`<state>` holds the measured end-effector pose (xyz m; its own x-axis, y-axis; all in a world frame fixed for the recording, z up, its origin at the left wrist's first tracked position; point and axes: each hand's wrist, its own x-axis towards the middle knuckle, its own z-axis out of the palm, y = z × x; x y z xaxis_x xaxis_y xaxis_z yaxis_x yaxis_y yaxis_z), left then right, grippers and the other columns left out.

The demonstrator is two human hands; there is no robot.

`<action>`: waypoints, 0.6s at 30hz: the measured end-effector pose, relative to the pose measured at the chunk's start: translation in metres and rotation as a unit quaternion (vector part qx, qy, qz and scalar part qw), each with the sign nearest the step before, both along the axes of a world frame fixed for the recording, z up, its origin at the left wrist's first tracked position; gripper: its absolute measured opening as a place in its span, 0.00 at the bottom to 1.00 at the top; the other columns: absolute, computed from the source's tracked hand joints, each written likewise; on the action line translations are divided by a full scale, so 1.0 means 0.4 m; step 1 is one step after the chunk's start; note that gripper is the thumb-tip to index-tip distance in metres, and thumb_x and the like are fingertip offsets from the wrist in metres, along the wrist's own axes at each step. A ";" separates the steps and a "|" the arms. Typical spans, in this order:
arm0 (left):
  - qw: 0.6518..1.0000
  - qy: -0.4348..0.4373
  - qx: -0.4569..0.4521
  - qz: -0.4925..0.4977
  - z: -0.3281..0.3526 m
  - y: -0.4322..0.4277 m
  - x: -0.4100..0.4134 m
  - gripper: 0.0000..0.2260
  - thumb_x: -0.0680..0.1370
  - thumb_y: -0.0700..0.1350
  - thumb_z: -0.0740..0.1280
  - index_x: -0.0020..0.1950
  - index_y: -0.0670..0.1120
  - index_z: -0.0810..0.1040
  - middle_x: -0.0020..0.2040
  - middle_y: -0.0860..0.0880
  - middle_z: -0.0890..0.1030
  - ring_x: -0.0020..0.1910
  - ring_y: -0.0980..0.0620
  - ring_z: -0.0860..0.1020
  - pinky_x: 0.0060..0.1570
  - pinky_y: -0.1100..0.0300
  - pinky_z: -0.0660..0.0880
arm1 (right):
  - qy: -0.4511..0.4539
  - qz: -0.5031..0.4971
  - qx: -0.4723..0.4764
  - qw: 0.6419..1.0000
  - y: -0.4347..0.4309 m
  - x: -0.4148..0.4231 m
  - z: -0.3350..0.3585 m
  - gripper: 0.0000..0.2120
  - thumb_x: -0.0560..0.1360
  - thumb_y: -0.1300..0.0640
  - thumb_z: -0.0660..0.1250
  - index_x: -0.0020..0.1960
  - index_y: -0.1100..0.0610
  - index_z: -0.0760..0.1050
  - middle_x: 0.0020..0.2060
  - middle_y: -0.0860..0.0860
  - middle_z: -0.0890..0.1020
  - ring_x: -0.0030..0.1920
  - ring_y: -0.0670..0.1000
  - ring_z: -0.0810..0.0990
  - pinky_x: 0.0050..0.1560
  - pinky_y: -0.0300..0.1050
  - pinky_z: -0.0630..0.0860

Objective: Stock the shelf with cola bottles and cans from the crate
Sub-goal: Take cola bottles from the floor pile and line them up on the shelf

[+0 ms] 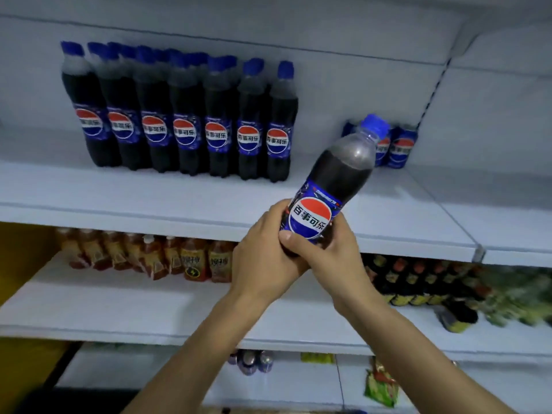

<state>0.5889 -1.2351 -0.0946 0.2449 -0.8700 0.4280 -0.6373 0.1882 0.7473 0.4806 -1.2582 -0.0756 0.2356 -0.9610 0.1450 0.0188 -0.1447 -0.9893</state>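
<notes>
Both hands are on the bottle point(340, 174) at centre frame. The left hand point(260, 258) wraps its base and the right hand point(328, 255) clasps the lower label, thumb across the front. It's tilted, cap toward the cans point(400, 147) at right. It's full, so likely hefty, and smooth plastic could be slick. Gripping low round the label looks sound. The shelf point(209, 198) shows a gap between the row point(191, 127), upper left, and the cans.

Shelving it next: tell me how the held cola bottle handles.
The cola bottle looks nearly full, so probably heavy for its size. Tall and narrow, it may tip if nudged; being round, it would likely roll lying down.
</notes>
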 end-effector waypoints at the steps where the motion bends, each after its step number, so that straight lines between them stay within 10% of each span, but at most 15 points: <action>1: 1.000 -0.008 0.003 -0.030 0.012 -0.028 0.009 0.31 0.67 0.55 0.74 0.67 0.59 0.65 0.59 0.59 0.77 0.52 0.59 0.76 0.48 0.60 0.76 | 0.005 -0.019 -0.006 1.000 -0.021 0.002 0.011 0.29 0.67 0.60 0.77 0.64 0.54 0.70 0.53 0.49 0.82 0.51 0.44 0.82 0.48 0.38 0.80; 6: 0.989 -0.074 0.006 -0.130 0.036 -0.161 0.050 0.41 0.65 0.65 0.70 0.73 0.58 0.57 0.68 0.59 0.70 0.64 0.58 0.70 0.60 0.56 0.72 | 0.029 -0.070 -0.024 0.997 -0.143 -0.021 0.059 0.27 0.67 0.58 0.77 0.63 0.53 0.71 0.53 0.49 0.82 0.54 0.48 0.81 0.54 0.49 0.80; 11: 0.943 -0.323 -0.055 -0.063 0.036 -0.338 0.120 0.41 0.70 0.74 0.51 0.75 0.49 0.62 0.74 0.51 0.65 0.74 0.52 0.59 0.75 0.47 0.46 | 0.054 -0.094 -0.026 0.994 -0.313 -0.042 0.079 0.30 0.67 0.58 0.77 0.65 0.52 0.68 0.54 0.48 0.80 0.55 0.50 0.79 0.56 0.56 0.79; 18: 0.887 -0.429 -0.126 0.111 -0.005 -0.497 0.189 0.31 0.65 0.50 0.75 0.66 0.43 0.74 0.72 0.41 0.68 0.70 0.42 0.64 0.70 0.42 0.60 | 0.133 -0.101 -0.050 0.985 -0.565 0.015 0.046 0.36 0.66 0.62 0.78 0.69 0.57 0.65 0.64 0.55 0.76 0.63 0.55 0.75 0.63 0.51 0.73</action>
